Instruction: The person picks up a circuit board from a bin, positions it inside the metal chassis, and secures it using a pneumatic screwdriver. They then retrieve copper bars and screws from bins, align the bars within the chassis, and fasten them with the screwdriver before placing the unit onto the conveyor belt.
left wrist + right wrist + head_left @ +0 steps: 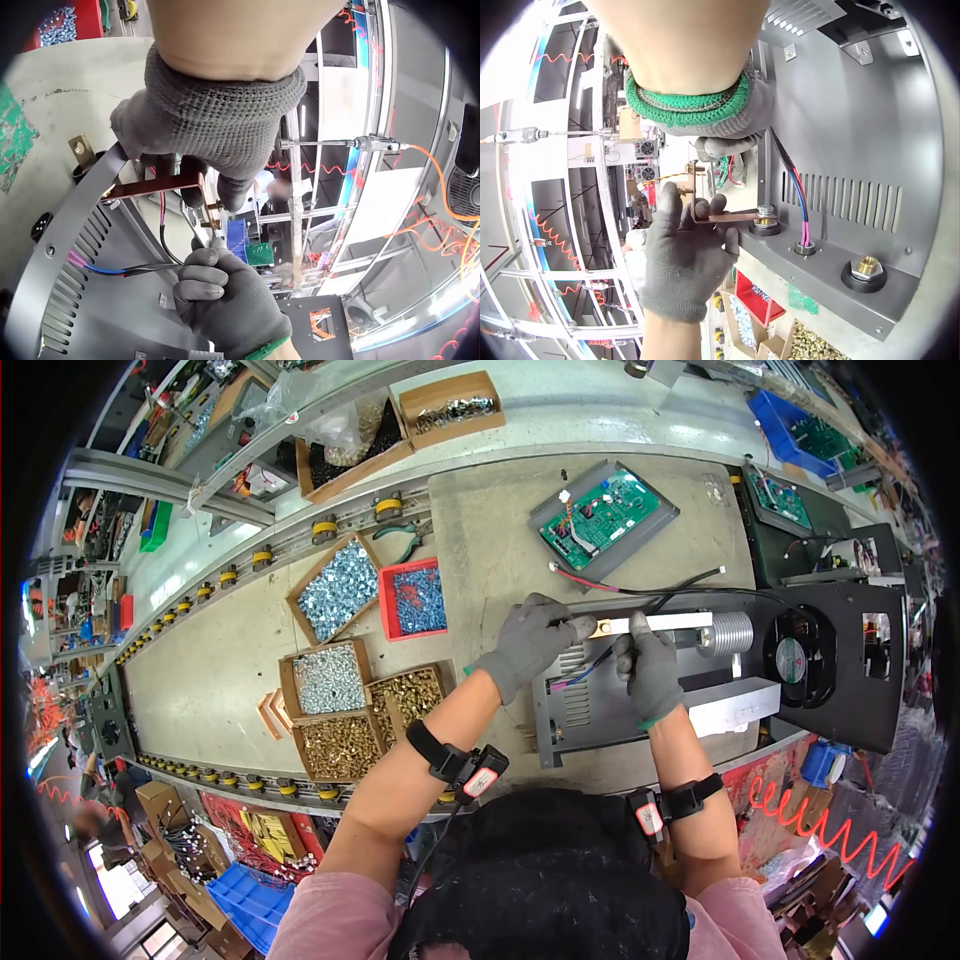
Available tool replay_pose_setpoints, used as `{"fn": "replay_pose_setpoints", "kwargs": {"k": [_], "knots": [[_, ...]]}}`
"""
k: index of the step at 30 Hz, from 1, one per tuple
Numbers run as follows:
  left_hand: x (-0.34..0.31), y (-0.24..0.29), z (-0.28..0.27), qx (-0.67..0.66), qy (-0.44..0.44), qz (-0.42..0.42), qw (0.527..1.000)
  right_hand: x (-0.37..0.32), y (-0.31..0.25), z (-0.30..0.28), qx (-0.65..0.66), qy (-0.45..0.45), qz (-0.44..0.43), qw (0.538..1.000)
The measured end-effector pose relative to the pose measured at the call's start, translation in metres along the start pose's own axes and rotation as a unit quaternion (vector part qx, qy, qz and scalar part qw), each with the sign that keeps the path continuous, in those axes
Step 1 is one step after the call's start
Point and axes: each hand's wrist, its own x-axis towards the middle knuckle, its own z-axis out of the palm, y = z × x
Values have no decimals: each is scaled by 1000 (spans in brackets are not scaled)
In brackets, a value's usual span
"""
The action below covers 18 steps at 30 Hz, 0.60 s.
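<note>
A bent copper strip (161, 185) runs from a bolted terminal (765, 215) on the grey metal case (545, 730) to a bend carrying brass bolts (213, 223). My left hand (530, 645), in a grey glove, pinches the strip around this bent end. On the silver bar (680, 622) beside it, my right hand (652, 670) grips near the bar's left end, thumb on top; its glove has a green cuff. Inside the case, the bar reaches a ribbed silver coil (732, 634). A second brass terminal (867, 268) stands on the case wall, with coloured wires (804, 206) between the terminals.
Beyond the case lies a green circuit board (605, 510) on a grey plate. To the left are a red bin (385, 605) of screws, a pair of pliers (400, 540) and cardboard boxes of fasteners (330, 678). A fan (792, 658) sits at the case's right end.
</note>
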Motion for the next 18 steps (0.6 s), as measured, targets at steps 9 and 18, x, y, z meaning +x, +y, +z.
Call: {"fn": "replay_pose_setpoints", "kwargs": {"k": [9, 18], "knots": [[-1, -9, -6, 92, 11, 46, 995, -16, -16, 8, -27, -18, 31, 999], [-2, -16, 4, 133, -53, 63, 988, -21, -13, 15, 11, -18, 22, 1000]]}}
